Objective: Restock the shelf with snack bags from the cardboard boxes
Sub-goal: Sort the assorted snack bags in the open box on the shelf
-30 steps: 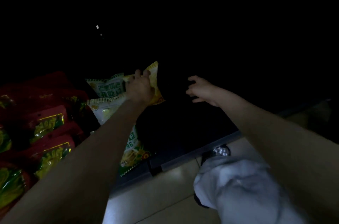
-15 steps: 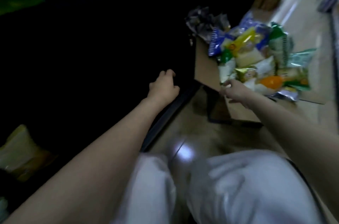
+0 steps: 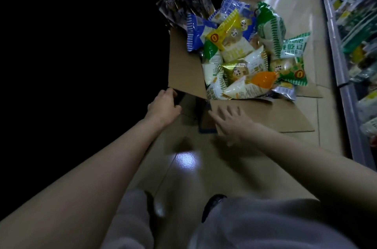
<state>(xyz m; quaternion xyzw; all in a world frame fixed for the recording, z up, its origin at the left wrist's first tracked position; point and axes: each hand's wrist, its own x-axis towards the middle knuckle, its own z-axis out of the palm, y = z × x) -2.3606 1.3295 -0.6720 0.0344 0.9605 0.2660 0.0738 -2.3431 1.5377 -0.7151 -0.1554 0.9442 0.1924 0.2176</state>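
Observation:
An open cardboard box (image 3: 183, 69) stands on the floor ahead, heaped with several snack bags (image 3: 244, 61) in white, green, yellow and blue. My left hand (image 3: 163, 108) reaches to the lower corner of the box's left flap, fingers loosely curled, holding nothing. My right hand (image 3: 230, 122) hovers with its fingers spread over the near flap (image 3: 275, 114), just below the pile, and is empty. The shelf at my left is too dark to see.
A second carton with dark bags (image 3: 183, 8) stands behind the box. Stocked shelves (image 3: 355, 34) line the right side of the aisle. The tiled floor (image 3: 187, 161) lies between my knees and the box.
My view has swung from the dark shelf to the box. My left hand let go of the yellow bag on the shelf and came across to the box flap. My right hand dropped onto the near flap.

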